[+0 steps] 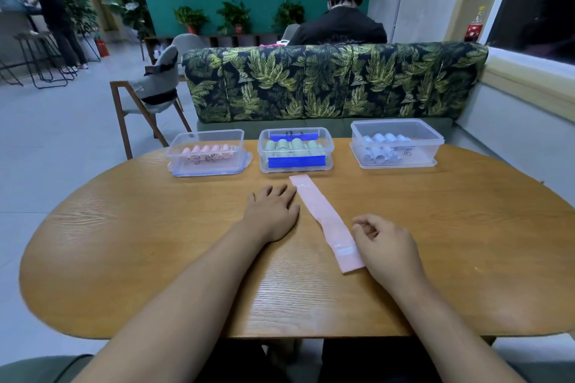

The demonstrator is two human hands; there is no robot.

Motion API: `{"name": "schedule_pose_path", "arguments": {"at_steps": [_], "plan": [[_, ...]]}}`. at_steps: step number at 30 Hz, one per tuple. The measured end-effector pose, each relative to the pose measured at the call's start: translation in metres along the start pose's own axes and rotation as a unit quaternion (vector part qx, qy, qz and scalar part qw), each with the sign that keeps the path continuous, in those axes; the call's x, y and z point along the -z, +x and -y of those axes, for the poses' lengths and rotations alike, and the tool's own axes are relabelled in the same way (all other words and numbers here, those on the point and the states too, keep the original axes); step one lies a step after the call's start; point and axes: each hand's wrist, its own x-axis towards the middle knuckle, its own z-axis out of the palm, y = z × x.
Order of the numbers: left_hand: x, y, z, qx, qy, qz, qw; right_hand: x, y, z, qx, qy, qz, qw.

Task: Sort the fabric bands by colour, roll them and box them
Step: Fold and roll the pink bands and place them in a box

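Head view, left to right: a clear left box (237,137) of pink rolls (207,155) stands at the table's (149,242) far side. The left hand (272,214) lies flat, fingers straight, holding nothing, just beside the pink band (323,221), which lies unrolled at frame centre below the middle box (329,149) of green rolls (292,147). The right hand (389,246) has loosely curled, empty fingers by the band's near end. Pale-blue rolls (384,146) fill the right box (433,140).

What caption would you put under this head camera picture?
A pink band lies flat on the table between the left hand and right hand, before three boxes.
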Motion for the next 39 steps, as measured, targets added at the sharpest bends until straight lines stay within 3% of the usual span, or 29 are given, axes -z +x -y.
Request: {"name": "schedule_pose_path", "arguments": {"at_steps": [3, 6, 9, 11, 15, 22, 25, 28, 31, 34, 39], "plan": [[-0.002, 0.004, -0.002, 0.018, -0.008, -0.014, 1.0, 0.005, -0.006, 0.009, 0.005, 0.12, 0.083, 0.989], [-0.007, -0.005, 0.0, 0.007, -0.005, -0.095, 0.995, 0.011, -0.01, 0.01, -0.001, 0.182, 0.112, 0.977], [-0.015, -0.021, -0.002, -0.065, -0.019, -0.119, 0.991, 0.008, -0.011, 0.001, 0.049, 0.101, 0.058, 0.992], [-0.02, -0.027, -0.003, -0.096, -0.026, -0.112, 0.989, 0.009, -0.014, -0.001, 0.104, 0.087, 0.089, 0.987], [-0.02, -0.022, -0.006, -0.089, -0.008, -0.088, 0.992, 0.011, -0.022, -0.007, 0.242, -0.006, 0.192, 0.951], [-0.013, -0.015, -0.012, -0.068, 0.003, -0.031, 0.997, 0.007, -0.028, -0.008, 0.305, -0.006, 0.179, 0.935], [-0.014, -0.013, -0.013, -0.067, 0.004, -0.018, 0.998, 0.009, -0.027, -0.008, 0.306, 0.009, 0.199, 0.931], [-0.015, -0.017, -0.011, -0.082, -0.021, -0.058, 0.995, 0.012, -0.027, -0.007, 0.286, 0.043, 0.202, 0.936], [-0.014, -0.026, -0.011, -0.184, -0.069, -0.07, 0.978, 0.008, -0.023, -0.012, 0.234, 0.057, 0.144, 0.96], [-0.015, -0.033, -0.013, -0.251, -0.038, -0.025, 0.967, 0.003, -0.016, -0.017, 0.194, -0.022, 0.104, 0.975], [-0.014, -0.034, -0.01, -0.23, -0.065, -0.046, 0.97, -0.001, -0.017, -0.015, 0.188, -0.117, 0.126, 0.967]]}}
